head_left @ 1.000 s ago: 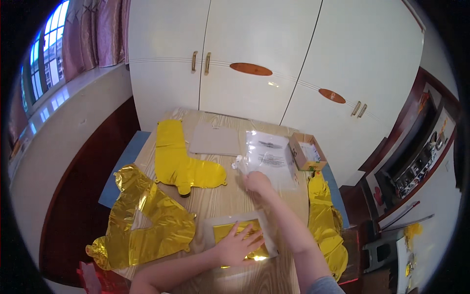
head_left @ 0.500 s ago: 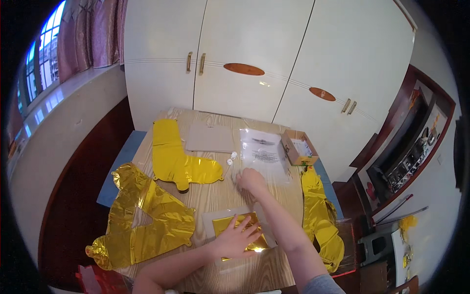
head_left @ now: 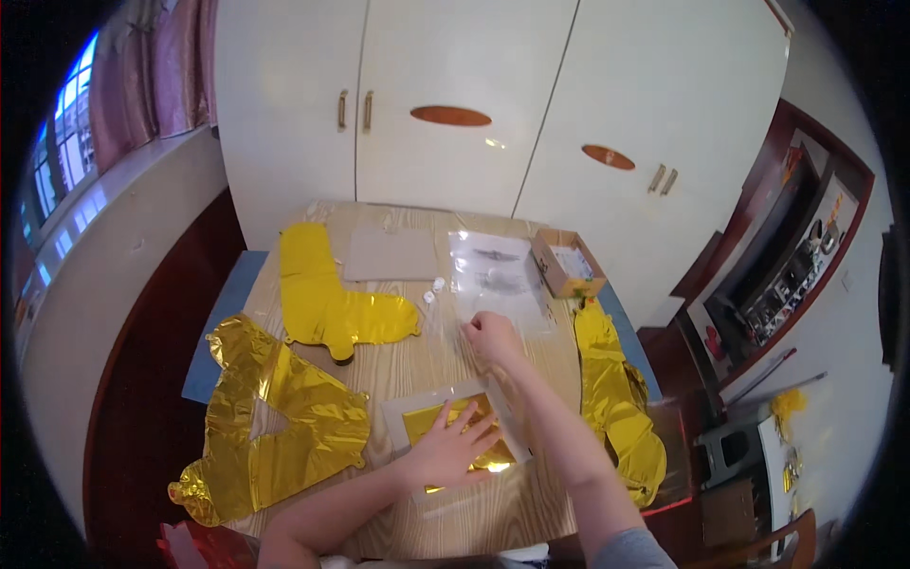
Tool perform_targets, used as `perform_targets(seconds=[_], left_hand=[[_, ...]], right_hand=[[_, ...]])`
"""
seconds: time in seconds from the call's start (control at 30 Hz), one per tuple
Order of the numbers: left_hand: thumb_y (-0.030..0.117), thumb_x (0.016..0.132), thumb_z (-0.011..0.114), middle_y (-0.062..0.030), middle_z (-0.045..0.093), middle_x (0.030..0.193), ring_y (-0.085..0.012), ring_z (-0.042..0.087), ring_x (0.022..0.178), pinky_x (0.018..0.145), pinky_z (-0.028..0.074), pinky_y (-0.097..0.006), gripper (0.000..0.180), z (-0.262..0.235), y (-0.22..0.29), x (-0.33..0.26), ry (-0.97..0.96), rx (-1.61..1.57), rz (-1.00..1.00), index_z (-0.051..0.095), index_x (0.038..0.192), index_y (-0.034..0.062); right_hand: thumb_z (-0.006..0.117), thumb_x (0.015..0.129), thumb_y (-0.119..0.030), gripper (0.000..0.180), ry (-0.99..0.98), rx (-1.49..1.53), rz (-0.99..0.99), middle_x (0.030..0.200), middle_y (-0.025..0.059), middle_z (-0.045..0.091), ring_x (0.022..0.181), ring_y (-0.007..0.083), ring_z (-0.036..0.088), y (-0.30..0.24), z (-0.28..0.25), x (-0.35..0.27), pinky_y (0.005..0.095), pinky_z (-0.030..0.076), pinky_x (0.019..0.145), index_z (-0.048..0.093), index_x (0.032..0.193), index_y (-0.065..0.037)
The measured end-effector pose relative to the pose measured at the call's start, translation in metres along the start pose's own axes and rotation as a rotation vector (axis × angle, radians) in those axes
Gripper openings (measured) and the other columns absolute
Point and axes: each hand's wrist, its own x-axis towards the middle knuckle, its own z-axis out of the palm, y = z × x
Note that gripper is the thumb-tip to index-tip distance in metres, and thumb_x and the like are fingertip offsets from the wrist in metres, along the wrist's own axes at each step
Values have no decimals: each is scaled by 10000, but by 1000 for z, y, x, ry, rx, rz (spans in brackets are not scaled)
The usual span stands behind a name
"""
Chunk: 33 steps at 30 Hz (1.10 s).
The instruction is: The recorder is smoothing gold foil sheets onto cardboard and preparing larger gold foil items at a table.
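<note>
My left hand (head_left: 453, 449) lies flat with fingers spread on a folded gold foil balloon (head_left: 417, 424) in a clear plastic sleeve (head_left: 392, 417). Past it, my right hand (head_left: 495, 338) is closed with the thumb side toward the left, just short of a printed sheet (head_left: 498, 275). Whatever sits between its fingers is too small and blurred to make out. Faint clear plastic shows on the wood left of that hand, and small white pieces (head_left: 434, 288) lie a little farther off.
Flat gold foil balloons lie around the wooden table (head_left: 379, 379): an L-shaped one (head_left: 327, 303), an A-shaped one (head_left: 284, 427) and a crumpled one (head_left: 611, 398) along the right edge. A grey board (head_left: 391, 253) and a small cardboard box (head_left: 569, 264) are at the back, before white cabinets (head_left: 455, 57).
The view has shifted slightly, so the table sits higher and more to the left. My right hand has moved a little to the right and turned into a tighter fist. The left hand stays on the sleeve.
</note>
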Motion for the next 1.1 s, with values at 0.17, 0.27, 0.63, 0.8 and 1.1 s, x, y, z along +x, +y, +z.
perform_targets(seconds=[0.17,0.27,0.63,0.8,1.1], left_hand=[[721,843,462,-155,334,1534,-430,256,1421,1122,119,-672,875,2,0,-1,-12,-61,-9,385,1469,114],[773,766,506,-172,356,1518,-464,252,1414,1123,85,-677,945,5,-1,-2,45,-91,36,406,1463,143],[525,762,641,-171,400,1484,-480,306,1381,1098,151,-699,758,4,-1,0,102,-111,38,480,1409,164],[487,781,645,-169,405,1479,-479,314,1376,1088,172,-702,720,2,-1,1,108,-106,44,484,1405,166],[509,790,643,-169,407,1476,-472,330,1365,1083,186,-700,742,3,0,1,98,-57,46,464,1423,165]], right_hand=[[646,869,-235,218,-100,352,-124,723,126,654,620,221,618,43,-53,-125,333,485,599,656,878,-18],[624,875,-225,188,-178,334,50,667,110,624,582,204,603,61,-93,-212,318,482,575,642,879,-37],[614,833,-284,200,-216,60,-34,666,115,638,605,327,646,81,-68,-308,438,518,563,605,781,-91],[613,835,-294,226,-144,44,-99,683,127,636,618,343,647,89,-49,-297,459,522,579,596,768,-78],[612,834,-288,243,-115,34,-43,702,136,636,638,342,649,82,-52,-291,461,522,591,595,771,-54]])
